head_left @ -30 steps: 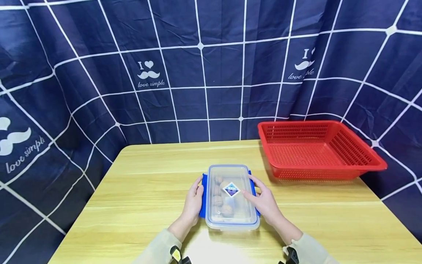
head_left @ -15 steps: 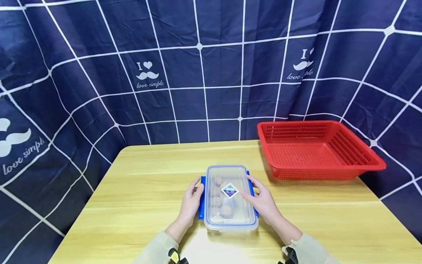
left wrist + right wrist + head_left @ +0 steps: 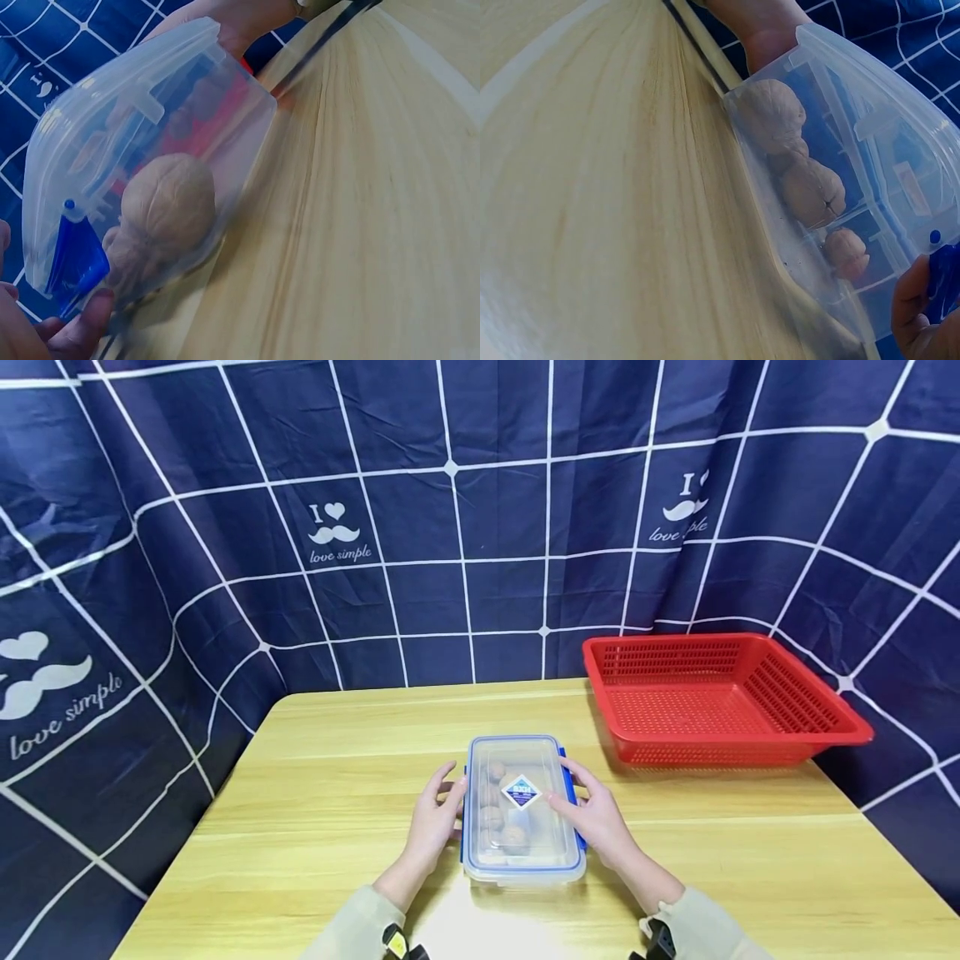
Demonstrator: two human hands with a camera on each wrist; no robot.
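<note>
A clear plastic food container [image 3: 536, 852] with a blue-edged lid stands on the table in front of me. Several walnuts [image 3: 169, 202] lie inside it. A diamond-shaped sticker [image 3: 521, 792] marks the lid. My left hand [image 3: 429, 822] is at the left side, its fingertips on the blue latch [image 3: 79, 262], which lies folded down along the wall. On the opposite side, my right hand [image 3: 600, 822] grips the container, thumb over the lid and fingers along the right-hand latch [image 3: 945, 277]. The lower fingers of both hands are partly hidden in the head view.
A red perforated plastic basket [image 3: 701, 752] sits at the back right of the wooden table [image 3: 337, 777]. Behind the table hangs a dark blue curtain [image 3: 510, 593] with white grid lines.
The left blue latch, sticking out sideways before, has swung down against the container's side under my left fingers. My right hand keeps its hold.
</note>
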